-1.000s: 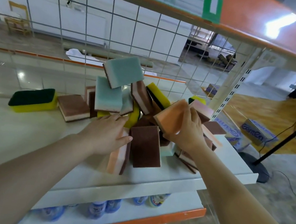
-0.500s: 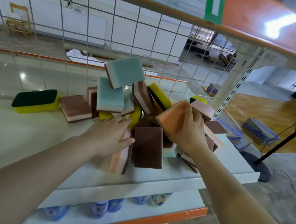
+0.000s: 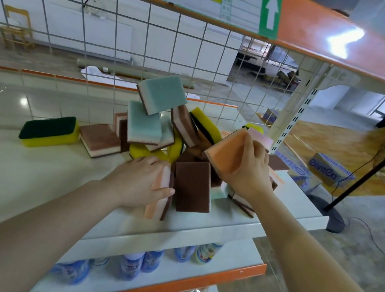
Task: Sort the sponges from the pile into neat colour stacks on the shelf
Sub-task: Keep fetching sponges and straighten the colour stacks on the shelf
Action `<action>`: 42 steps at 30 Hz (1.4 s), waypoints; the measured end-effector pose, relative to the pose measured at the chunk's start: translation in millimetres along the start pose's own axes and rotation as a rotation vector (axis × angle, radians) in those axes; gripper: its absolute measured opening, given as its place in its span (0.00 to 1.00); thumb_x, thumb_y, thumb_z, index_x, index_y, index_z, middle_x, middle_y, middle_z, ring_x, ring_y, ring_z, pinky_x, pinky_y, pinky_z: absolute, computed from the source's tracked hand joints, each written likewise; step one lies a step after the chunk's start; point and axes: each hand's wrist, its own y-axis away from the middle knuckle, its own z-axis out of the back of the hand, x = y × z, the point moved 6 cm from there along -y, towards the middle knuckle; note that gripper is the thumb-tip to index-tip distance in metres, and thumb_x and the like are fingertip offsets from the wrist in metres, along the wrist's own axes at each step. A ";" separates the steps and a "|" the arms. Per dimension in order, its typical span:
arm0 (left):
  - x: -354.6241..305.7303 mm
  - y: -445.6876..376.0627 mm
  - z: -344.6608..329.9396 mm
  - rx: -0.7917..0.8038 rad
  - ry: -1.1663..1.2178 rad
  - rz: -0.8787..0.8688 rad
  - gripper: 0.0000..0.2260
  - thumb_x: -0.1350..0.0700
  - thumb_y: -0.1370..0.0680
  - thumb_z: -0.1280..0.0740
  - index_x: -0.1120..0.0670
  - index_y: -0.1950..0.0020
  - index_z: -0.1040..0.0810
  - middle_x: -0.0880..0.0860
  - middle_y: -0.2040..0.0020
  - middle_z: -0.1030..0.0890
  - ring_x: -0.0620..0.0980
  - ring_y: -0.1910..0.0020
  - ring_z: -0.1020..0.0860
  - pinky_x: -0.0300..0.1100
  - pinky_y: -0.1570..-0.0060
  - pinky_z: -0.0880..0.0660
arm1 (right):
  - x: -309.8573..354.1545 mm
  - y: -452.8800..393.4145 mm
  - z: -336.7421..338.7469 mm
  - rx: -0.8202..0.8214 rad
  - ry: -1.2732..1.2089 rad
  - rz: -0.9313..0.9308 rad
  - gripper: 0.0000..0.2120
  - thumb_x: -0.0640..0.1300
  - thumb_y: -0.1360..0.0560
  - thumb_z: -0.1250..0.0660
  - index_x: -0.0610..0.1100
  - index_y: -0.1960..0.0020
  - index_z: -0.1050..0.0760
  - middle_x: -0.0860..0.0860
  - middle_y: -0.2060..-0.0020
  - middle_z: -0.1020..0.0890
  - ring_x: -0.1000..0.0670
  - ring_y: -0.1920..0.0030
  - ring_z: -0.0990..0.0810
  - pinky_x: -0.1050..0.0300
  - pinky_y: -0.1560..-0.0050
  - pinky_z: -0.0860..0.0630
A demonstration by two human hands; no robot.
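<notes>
Head view: right hand (image 3: 247, 175) clamped on orange sponge (image 3: 228, 154), fingers curled over its upper edge, sponge raised above the right side of the pile (image 3: 174, 143) and tilted, long axis running up and away toward the right. Left hand (image 3: 142, 183) laid against an orange-and-brown sponge (image 3: 160, 193) standing on edge at the pile's near side, thumb across its front face, other fingers draped over the top; grip likely, full closure not confirmable. Long axis of that sponge roughly toward the camera.

Shelf (image 3: 22, 184) to the left of the pile bare apart from a yellow-and-green sponge (image 3: 49, 130) and a brown sponge (image 3: 100, 140) lying flat, just beside each other. No colour stack formed yet; task judged at an early stage.

Probable next move: carry to open shelf space on the left. Left hand nearer to that space; right hand would need to cross over the pile. Risk: teal sponge (image 3: 161, 95) perched atop the pile, liable to topple if disturbed.
</notes>
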 end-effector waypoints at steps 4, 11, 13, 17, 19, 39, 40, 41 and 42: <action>2.3 1.0 -4.3 0.028 0.005 -0.005 0.34 0.36 0.24 0.43 0.52 0.24 0.47 0.50 0.24 0.44 0.51 0.27 0.41 0.46 0.30 0.40 | -0.1 7.2 2.7 -0.026 -0.021 -0.024 0.50 0.55 0.31 0.28 0.44 0.24 0.57 0.41 0.28 0.44 0.40 0.29 0.44 0.46 0.32 0.41; 1.0 0.0 -10.0 0.028 -0.001 0.000 0.39 0.33 0.29 0.37 0.52 0.25 0.44 0.51 0.26 0.41 0.52 0.30 0.36 0.45 0.35 0.36 | -3.2 16.9 6.8 -0.047 -0.035 -0.090 0.50 0.56 0.32 0.27 0.46 0.24 0.56 0.42 0.28 0.44 0.40 0.29 0.44 0.41 0.32 0.40; -0.1 -1.5 -10.6 0.018 -0.007 0.001 0.37 0.35 0.28 0.36 0.53 0.26 0.42 0.52 0.27 0.40 0.53 0.31 0.35 0.44 0.38 0.35 | -1.5 19.8 9.6 -0.065 -0.044 -0.095 0.50 0.55 0.33 0.27 0.45 0.24 0.54 0.42 0.29 0.43 0.40 0.29 0.43 0.40 0.33 0.39; -0.2 -2.1 -11.0 -0.001 0.004 0.021 0.33 0.37 0.27 0.36 0.53 0.28 0.40 0.52 0.28 0.39 0.53 0.33 0.33 0.43 0.43 0.33 | 0.6 25.4 11.7 -0.052 -0.035 -0.121 0.50 0.52 0.33 0.26 0.45 0.24 0.55 0.42 0.28 0.44 0.41 0.29 0.44 0.42 0.32 0.40; 0.6 -0.9 -11.2 -0.020 0.016 0.013 0.32 0.37 0.26 0.37 0.52 0.28 0.38 0.52 0.28 0.39 0.53 0.34 0.32 0.43 0.44 0.33 | 0.8 27.9 11.3 -0.062 -0.033 -0.129 0.50 0.51 0.33 0.25 0.45 0.24 0.55 0.42 0.28 0.44 0.41 0.29 0.44 0.43 0.32 0.40; -0.5 -2.7 -13.0 -0.109 0.175 0.040 0.26 0.40 0.27 0.34 0.49 0.32 0.33 0.51 0.31 0.38 0.52 0.36 0.31 0.41 0.45 0.32 | -10.7 19.5 18.0 -0.056 -0.107 -0.198 0.50 0.50 0.34 0.25 0.47 0.24 0.55 0.43 0.29 0.43 0.41 0.30 0.44 0.43 0.34 0.38; 0.6 -3.3 -13.4 -0.104 0.179 0.055 0.26 0.40 0.27 0.34 0.48 0.32 0.33 0.52 0.31 0.38 0.53 0.36 0.31 0.42 0.45 0.32 | -11.0 18.7 18.4 -0.055 -0.111 -0.197 0.50 0.50 0.34 0.25 0.47 0.24 0.55 0.44 0.30 0.43 0.41 0.30 0.44 0.43 0.34 0.38; 1.7 -3.3 -13.8 -0.101 0.180 0.070 0.26 0.40 0.27 0.34 0.48 0.32 0.33 0.53 0.32 0.37 0.53 0.37 0.30 0.42 0.45 0.32 | -11.3 18.1 18.8 -0.056 -0.116 -0.195 0.50 0.50 0.34 0.24 0.47 0.24 0.55 0.44 0.30 0.43 0.41 0.30 0.44 0.43 0.34 0.38; 3.0 -3.3 -14.6 -0.101 0.180 0.081 0.26 0.40 0.27 0.34 0.47 0.32 0.33 0.53 0.33 0.36 0.54 0.37 0.30 0.42 0.45 0.32 | -11.3 17.3 19.1 -0.059 -0.120 -0.193 0.50 0.50 0.34 0.24 0.47 0.24 0.55 0.44 0.30 0.42 0.41 0.31 0.43 0.43 0.34 0.38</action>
